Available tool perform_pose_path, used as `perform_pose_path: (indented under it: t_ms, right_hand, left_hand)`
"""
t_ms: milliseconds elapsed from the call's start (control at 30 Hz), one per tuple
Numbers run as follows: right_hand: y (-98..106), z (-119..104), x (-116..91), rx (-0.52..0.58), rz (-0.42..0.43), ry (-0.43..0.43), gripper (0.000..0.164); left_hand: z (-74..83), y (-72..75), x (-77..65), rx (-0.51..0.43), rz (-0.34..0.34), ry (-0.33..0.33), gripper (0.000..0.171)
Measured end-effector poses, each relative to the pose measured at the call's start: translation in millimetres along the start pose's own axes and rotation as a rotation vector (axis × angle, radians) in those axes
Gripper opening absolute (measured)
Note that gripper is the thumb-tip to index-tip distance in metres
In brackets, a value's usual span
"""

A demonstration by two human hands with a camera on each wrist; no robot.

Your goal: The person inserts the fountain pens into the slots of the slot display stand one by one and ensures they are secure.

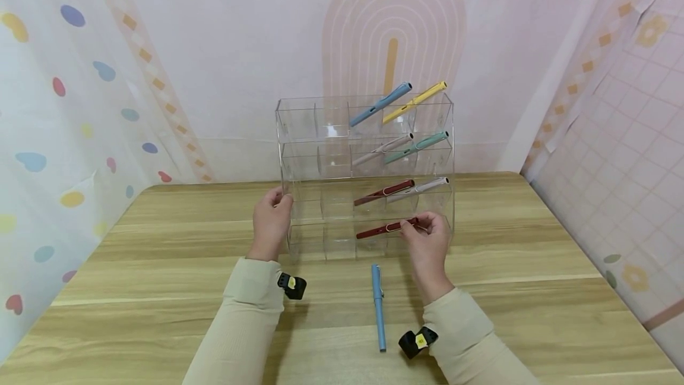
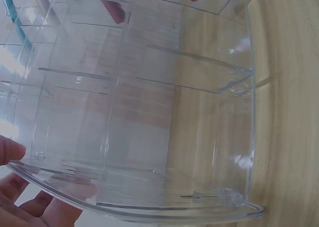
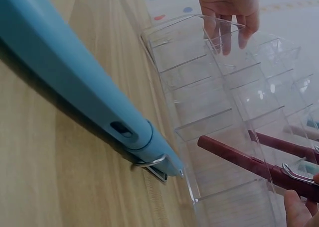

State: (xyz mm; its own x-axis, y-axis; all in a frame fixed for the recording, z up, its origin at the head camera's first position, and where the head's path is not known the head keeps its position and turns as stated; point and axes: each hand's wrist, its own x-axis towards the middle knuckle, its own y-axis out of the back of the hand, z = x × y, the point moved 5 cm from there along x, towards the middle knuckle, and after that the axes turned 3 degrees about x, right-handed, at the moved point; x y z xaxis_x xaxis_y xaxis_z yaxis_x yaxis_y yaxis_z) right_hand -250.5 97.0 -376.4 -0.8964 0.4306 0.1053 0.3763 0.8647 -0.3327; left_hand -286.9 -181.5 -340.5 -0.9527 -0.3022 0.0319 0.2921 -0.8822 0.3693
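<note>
A clear tiered pen rack (image 1: 336, 178) stands upright on the table. My left hand (image 1: 271, 221) grips its left side wall, thumb on the front edge and fingers behind, as the left wrist view shows. My right hand (image 1: 430, 248) pinches a dark red pen (image 1: 378, 231) by its clip end, at the lowest tier. That pen (image 3: 234, 157) slants across a bottom compartment in the right wrist view. Just above it, another dark red pen (image 1: 382, 192) and a silver pen (image 1: 422, 188) lean in the third tier. A blue pen (image 1: 379, 314) lies on the table between my forearms.
Higher in the rack lean a blue pen (image 1: 380, 104), a yellow pen (image 1: 415, 101), a pale pen (image 1: 383, 148) and a teal pen (image 1: 418, 147). The wooden table (image 1: 160, 290) meets a patterned cloth backdrop (image 1: 235, 64) behind the rack.
</note>
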Motion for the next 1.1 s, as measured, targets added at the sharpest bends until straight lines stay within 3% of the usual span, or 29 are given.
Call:
perform_pose_path:
  t_ms: [333, 733, 1100]
  right_hand:
    - [-0.1, 4.4, -1.4, 0.008, -0.008, -0.013, 0.022]
    - [1.1, 4.7, -4.0, -0.100, -0.002, -0.010, 0.022]
    - [2.0, 4.1, -7.8, -0.166, -0.024, 0.026, 0.021]
  left_hand:
    - [-1.9, -0.1, -0.1, -0.006, -0.022, 0.027, 0.037]
    - [-1.5, 0.3, -1.5, -0.070, -0.037, 0.043, 0.037]
    - [-2.5, 1.4, -0.4, -0.063, -0.061, 0.063, 0.039]
